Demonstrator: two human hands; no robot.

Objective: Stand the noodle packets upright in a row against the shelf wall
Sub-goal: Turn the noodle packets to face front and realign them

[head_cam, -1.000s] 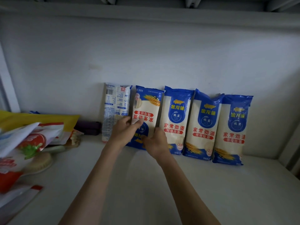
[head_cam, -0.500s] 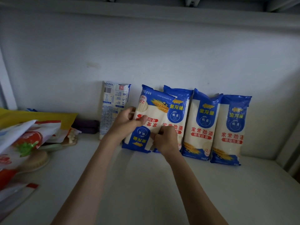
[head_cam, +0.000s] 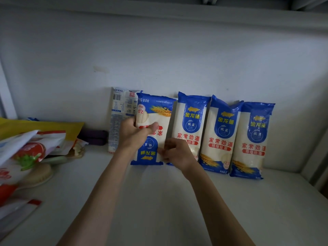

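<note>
Three blue-and-white noodle packets (head_cam: 220, 135) stand upright side by side against the white back wall (head_cam: 159, 59), right of centre. A fourth packet (head_cam: 156, 119) of the same kind stands upside down just left of them, its bottom edge on the shelf. My left hand (head_cam: 134, 134) grips its upper left side, thumb across the front. Lower down, my right hand (head_cam: 179, 151) pinches its right edge, in front of the neighbouring packet. A pale noodle packet (head_cam: 119, 110) with a barcode leans on the wall behind my left hand, partly hidden.
A heap of food bags (head_cam: 30, 148) in yellow, white and red fills the shelf's left side, with a wooden brush (head_cam: 35, 176) in front. A dark purple object (head_cam: 94, 137) lies by the wall. A side wall (head_cam: 317, 153) closes the shelf at the right.
The upside-down packet tilted to the right over its neighbour half a second ago. It now stands straight, shifted slightly left, with both hands still on it.
</note>
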